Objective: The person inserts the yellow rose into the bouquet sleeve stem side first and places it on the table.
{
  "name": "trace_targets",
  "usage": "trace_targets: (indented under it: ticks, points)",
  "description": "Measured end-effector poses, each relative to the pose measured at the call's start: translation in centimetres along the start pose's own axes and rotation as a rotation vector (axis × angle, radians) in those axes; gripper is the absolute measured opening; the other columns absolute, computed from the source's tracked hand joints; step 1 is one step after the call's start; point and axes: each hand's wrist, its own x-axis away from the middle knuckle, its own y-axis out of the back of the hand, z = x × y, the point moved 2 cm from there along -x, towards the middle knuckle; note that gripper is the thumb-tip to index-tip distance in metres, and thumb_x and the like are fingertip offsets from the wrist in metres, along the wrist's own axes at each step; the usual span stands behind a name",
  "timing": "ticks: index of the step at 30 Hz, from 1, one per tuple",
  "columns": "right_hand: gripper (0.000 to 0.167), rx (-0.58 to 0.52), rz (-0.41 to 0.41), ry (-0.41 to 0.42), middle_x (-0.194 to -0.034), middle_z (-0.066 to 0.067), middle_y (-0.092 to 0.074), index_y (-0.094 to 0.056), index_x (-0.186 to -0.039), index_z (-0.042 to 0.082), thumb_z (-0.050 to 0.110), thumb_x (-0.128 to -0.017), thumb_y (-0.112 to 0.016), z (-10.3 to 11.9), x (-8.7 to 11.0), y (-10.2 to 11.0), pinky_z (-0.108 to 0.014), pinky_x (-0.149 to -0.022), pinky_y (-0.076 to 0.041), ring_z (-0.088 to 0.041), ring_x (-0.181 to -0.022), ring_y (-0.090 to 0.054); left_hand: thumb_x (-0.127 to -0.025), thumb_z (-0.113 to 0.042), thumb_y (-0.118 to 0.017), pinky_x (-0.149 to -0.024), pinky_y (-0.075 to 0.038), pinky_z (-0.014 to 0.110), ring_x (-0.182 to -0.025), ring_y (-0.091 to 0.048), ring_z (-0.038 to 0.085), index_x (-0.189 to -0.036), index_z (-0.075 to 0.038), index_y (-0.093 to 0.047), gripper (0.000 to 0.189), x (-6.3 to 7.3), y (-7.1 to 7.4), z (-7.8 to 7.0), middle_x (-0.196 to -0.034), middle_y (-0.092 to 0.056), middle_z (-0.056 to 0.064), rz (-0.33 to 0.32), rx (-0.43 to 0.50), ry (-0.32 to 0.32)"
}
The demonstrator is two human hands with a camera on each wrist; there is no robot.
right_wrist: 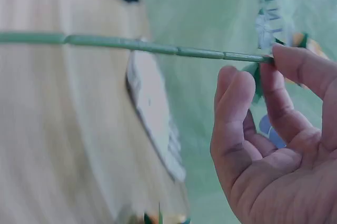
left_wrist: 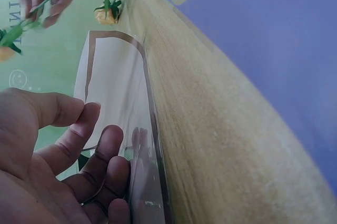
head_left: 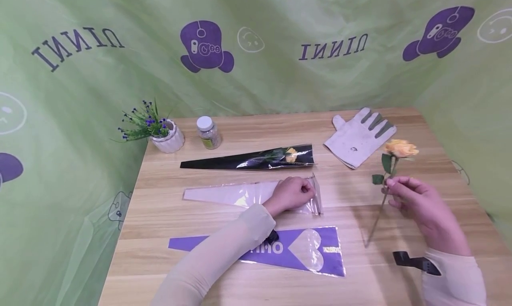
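Note:
A yellow-orange rose (head_left: pixel 401 149) with green leaves is held upright at a tilt by my right hand (head_left: pixel 420 204). In the right wrist view, thumb and fingertips (right_wrist: pixel 287 58) pinch its thin green stem (right_wrist: pixel 152 47). The stem's lower end points down toward the table, left of the hand. My left hand (head_left: pixel 292 192) is over the wide end of a pale, clear flower sleeve (head_left: pixel 224 194). From the left wrist, the thumb and index fingertip pinch the edge of that sleeve (left_wrist: pixel 118 71), whose mouth gapes; the other fingers curl loosely beside the film.
Behind lies a black sleeve (head_left: pixel 224 160) holding another yellow rose (head_left: pixel 291 154). A purple sleeve with a heart window (head_left: pixel 332 257) lies nearer, partly under my left forearm. Farther back are a potted plant (head_left: pixel 169 139), a lidded jar (head_left: pixel 209 135) and a work glove (head_left: pixel 356 139).

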Motion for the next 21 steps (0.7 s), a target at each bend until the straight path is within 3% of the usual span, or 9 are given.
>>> trace_targets:
  ticks: [3,6,14,17,21]
  points:
    - [0.016,-0.182,0.036,0.034,-0.104,-0.008,-0.075,-0.07,-0.102,0.008,0.0,-0.102,-0.056,0.4,-0.1,-0.9,-0.024,-0.07,-0.056,-0.015,-0.092,-0.072,-0.095,-0.034,-0.066,-0.081,-0.041,0.027,-0.077,-0.055,0.0,-0.094,-0.029,-0.077,0.012,0.0,0.1,0.0,-0.08,-0.062,-0.023,-0.001,-0.003,0.001]
    - [0.016,-0.302,0.033,0.128,-0.104,-0.015,-0.075,-0.068,-0.103,0.003,-0.005,-0.102,-0.054,0.2,-0.5,-2.0,-0.025,-0.067,-0.055,-0.019,-0.09,-0.074,-0.095,-0.034,-0.066,-0.081,-0.041,0.027,-0.077,-0.055,0.0,-0.095,-0.028,-0.077,0.012,0.1,0.1,0.0,-0.08,-0.062,-0.023,-0.001,-0.007,0.0]
    - [0.022,-0.606,-0.15,0.398,-0.103,-0.026,-0.072,-0.058,-0.109,-0.002,-0.018,-0.094,-0.058,-0.2,-1.7,-5.1,-0.029,-0.059,-0.057,-0.028,-0.083,-0.074,-0.096,-0.034,-0.066,-0.082,-0.04,0.029,-0.078,-0.056,0.0,-0.095,-0.028,-0.078,0.013,-0.1,0.0,-0.1,-0.082,-0.064,-0.022,0.013,0.0,-0.007]
    - [0.024,-0.643,-0.226,0.493,-0.102,-0.029,-0.071,-0.056,-0.109,-0.005,-0.02,-0.09,-0.061,-0.1,-2.0,-5.9,-0.029,-0.056,-0.057,-0.031,-0.081,-0.074,-0.097,-0.034,-0.065,-0.086,-0.039,0.032,-0.079,-0.057,0.0,-0.095,-0.028,-0.078,0.014,-0.1,-0.2,0.0,-0.082,-0.065,-0.023,0.027,0.016,-0.01]
    - [0.022,-0.55,-0.319,0.593,-0.1,-0.028,-0.071,-0.057,-0.104,-0.011,-0.02,-0.086,-0.066,-0.2,-2.2,-6.4,-0.028,-0.055,-0.056,-0.031,-0.08,-0.073,-0.098,-0.034,-0.065,-0.09,-0.037,0.033,-0.081,-0.057,0.0,-0.096,-0.027,-0.078,0.015,-0.1,-0.2,0.1,-0.083,-0.066,-0.023,0.041,0.035,-0.015]
